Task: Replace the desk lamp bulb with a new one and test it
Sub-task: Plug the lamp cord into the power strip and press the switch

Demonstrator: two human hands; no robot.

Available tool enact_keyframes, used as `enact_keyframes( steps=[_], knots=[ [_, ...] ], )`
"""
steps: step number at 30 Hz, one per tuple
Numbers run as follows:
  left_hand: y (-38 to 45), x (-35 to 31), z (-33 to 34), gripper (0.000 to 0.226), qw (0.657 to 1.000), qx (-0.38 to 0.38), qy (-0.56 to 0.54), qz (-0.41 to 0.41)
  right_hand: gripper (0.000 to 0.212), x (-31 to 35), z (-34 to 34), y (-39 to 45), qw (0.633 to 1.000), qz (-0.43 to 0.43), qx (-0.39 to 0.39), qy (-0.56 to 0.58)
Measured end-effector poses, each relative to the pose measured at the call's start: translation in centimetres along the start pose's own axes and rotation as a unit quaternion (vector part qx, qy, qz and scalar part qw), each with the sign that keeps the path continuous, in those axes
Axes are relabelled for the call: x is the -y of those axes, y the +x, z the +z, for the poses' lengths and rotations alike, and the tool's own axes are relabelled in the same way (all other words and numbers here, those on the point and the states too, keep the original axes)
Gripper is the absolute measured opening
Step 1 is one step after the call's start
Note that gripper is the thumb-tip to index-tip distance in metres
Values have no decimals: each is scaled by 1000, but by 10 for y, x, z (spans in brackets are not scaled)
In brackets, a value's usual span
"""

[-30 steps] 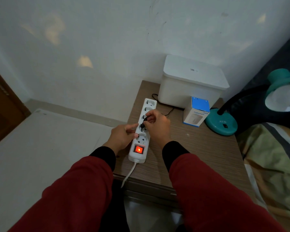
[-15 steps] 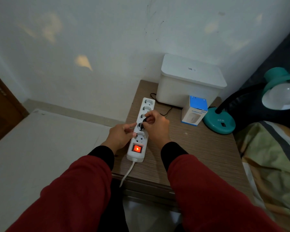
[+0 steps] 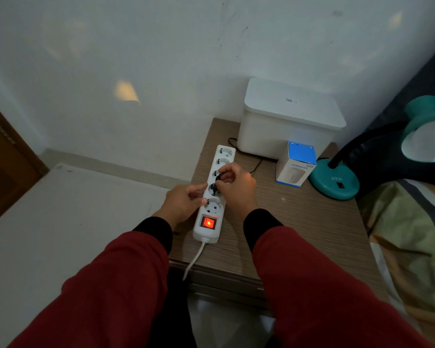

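Observation:
A white power strip [image 3: 225, 154] lies along the left side of the wooden bedside table [image 3: 299, 222], its red switch [image 3: 208, 223] glowing. My right hand [image 3: 236, 184] pinches a black plug [image 3: 217, 180] over a middle socket of the strip. My left hand [image 3: 183, 202] presses against the strip's left edge, fingers on its side. The teal desk lamp has its base [image 3: 333, 183] at the table's right rear and its shade [image 3: 427, 114] at the right edge, with a white bulb [image 3: 427, 141] in it, unlit.
A white lidded box [image 3: 289, 121] stands at the back of the table against the wall. A small blue and white humidifier carton [image 3: 296, 164] sits in front of it. A bed with a green cover [image 3: 409, 234] lies to the right. A brown door [image 3: 3, 156] is at far left.
Both hands stay at the power strip; the right hand's fingers have shifted slightly on the black plug. The camera has drifted a little.

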State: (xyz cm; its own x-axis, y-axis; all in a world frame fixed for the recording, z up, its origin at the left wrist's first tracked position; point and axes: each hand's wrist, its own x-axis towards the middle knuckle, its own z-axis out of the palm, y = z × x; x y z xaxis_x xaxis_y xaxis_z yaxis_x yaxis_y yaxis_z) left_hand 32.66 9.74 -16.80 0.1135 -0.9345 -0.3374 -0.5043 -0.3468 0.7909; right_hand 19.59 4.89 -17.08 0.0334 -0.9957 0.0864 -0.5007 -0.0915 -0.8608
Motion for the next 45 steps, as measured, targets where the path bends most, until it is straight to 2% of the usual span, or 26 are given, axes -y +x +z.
enact_keyframes(
  steps=[18,28,32,34,36,39,45],
  knots=[
    [3,1,-1,47,1000,3,0,9,21,-5,2,-4,1000,9,11,5],
    [2,1,0,47,1000,-1,0,12,17,-8,6,-6,995,-33,29,-85],
    [2,0,2,47,1000,-9,14,9,20,-6,1,-1,994,-9,54,-93],
    [2,-2,2,46,999,-8,36,8,31,0,-6,2,991,16,99,-93],
    [3,-5,1,47,996,2,89,6,49,8,-15,7,982,34,144,-115],
    [5,-12,-1,46,984,12,178,-8,64,19,-27,13,955,40,194,-223],
    [6,-30,-8,41,937,23,347,-27,42,33,-62,13,854,51,293,-426]
  ],
)
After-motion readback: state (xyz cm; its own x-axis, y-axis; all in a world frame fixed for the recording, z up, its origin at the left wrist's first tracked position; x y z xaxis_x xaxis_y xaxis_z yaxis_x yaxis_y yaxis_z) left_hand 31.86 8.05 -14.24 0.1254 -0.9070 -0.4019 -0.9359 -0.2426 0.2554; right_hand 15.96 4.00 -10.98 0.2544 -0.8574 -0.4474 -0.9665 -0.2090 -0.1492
